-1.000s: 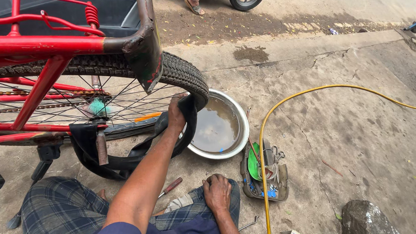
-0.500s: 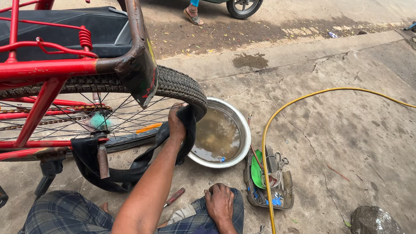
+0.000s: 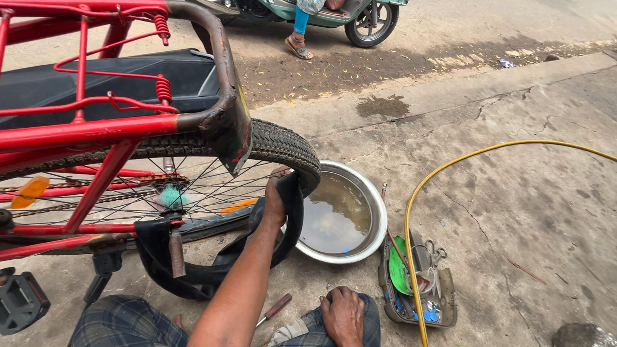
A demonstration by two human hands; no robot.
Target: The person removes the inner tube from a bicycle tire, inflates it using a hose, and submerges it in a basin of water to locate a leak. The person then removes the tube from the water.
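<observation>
A roadside bicycle repair spot, out in the open on cracked concrete pavement (image 3: 535,204) beside a street. Just beyond the left hand (image 3: 275,200) a red bicycle (image 3: 95,135) stands with its black inner tube (image 3: 208,267) pulled loose, beside a metal basin (image 3: 339,214) of murky water. Right of the right hand (image 3: 344,316) lie an open tool case (image 3: 416,287) and a yellow air hose (image 3: 463,162). A scooter (image 3: 321,4) stands on the road far ahead.

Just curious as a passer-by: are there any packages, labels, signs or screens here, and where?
No signs or screens show.
Open tool case: on the concrete right of the water basin, oblong, dark, holding green and blue bits that may be small packets; too small to tell.
Orange reflector: among the wheel spokes, far left, a plain rectangle.
</observation>
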